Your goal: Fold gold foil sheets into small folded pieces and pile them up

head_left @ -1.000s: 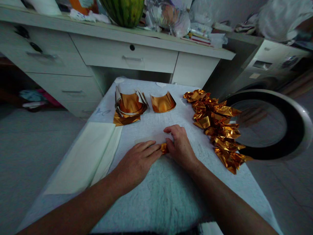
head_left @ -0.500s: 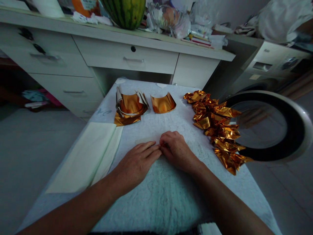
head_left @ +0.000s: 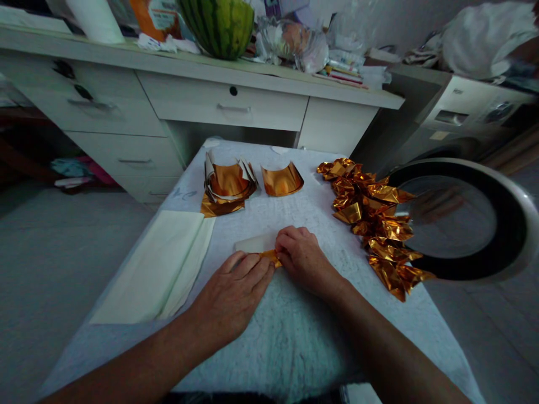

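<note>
A sheet of gold foil paper lies partly folded on the cloth between my hands, its white back [head_left: 255,243] facing up and a narrow gold fold [head_left: 272,257] along its near edge. My left hand [head_left: 236,292] grips the left part of that fold, with the fingers bent down over it. At the right end, my right hand [head_left: 303,255] is closed in a pinch on the same sheet; its fingertips hide that corner. Beyond them sit a curled stack of foil paper [head_left: 227,182] and a single curved sheet [head_left: 283,180].
Folded gold foil pieces [head_left: 370,219] form a row on the right of the cloth-covered table [head_left: 295,348]. Pale folded paper [head_left: 151,264] lies at the left. Behind stands a white drawer desk [head_left: 261,109] with a watermelon [head_left: 217,25]. An open washing machine door [head_left: 511,219] borders the right side.
My left hand has drawn slightly nearer and its fingers have bent, baring the gold fold and more of the white back. My right hand stays almost in place. The view has shifted slightly.
</note>
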The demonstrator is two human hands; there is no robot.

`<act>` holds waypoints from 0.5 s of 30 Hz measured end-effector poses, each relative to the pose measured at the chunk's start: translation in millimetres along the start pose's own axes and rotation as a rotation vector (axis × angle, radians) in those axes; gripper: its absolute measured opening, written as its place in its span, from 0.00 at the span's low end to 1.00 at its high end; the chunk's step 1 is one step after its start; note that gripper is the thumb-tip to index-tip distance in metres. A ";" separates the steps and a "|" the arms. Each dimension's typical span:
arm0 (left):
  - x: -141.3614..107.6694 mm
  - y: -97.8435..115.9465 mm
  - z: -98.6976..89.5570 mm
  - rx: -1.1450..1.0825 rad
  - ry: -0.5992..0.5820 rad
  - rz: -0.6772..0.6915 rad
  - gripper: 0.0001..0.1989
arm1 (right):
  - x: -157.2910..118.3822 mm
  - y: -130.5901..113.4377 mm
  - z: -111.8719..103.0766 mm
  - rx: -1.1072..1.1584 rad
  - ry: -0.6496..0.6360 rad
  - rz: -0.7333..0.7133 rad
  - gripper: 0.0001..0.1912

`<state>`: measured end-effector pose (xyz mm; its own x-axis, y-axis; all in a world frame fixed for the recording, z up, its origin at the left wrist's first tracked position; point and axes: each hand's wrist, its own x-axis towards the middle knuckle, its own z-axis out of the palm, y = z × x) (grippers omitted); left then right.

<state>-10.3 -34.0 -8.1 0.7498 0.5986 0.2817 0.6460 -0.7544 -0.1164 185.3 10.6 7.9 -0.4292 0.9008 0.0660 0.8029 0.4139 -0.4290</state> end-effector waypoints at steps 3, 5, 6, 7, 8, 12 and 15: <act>-9.1 5.0 -0.8 0.027 -0.018 -0.018 0.20 | -0.2 -1.2 -0.5 -0.020 -0.009 0.018 0.04; -15.2 7.7 -0.4 0.047 -0.036 -0.059 0.21 | -0.3 -1.0 -0.2 -0.022 -0.008 0.023 0.04; -17.8 8.8 0.0 0.053 -0.050 -0.070 0.21 | -0.3 -0.7 0.2 -0.023 -0.004 0.025 0.04; -19.9 9.7 0.4 0.058 -0.057 -0.081 0.20 | -0.2 -0.3 0.7 -0.022 0.000 0.025 0.04; -21.3 10.4 0.7 0.059 -0.059 -0.085 0.20 | -0.1 0.0 1.3 -0.022 0.003 0.026 0.04; -20.6 11.8 0.2 0.050 -0.042 -0.097 0.19 | 0.3 -0.7 2.7 -0.023 0.006 0.039 0.04; -16.1 13.0 -3.8 0.057 -0.023 -0.118 0.18 | -0.8 -3.4 2.6 -0.032 0.011 0.052 0.03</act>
<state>-14.5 -54.4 -10.5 0.6710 0.6885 0.2751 0.7363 -0.6624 -0.1381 181.9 8.1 7.0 -0.3825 0.9224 0.0542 0.8367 0.3706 -0.4032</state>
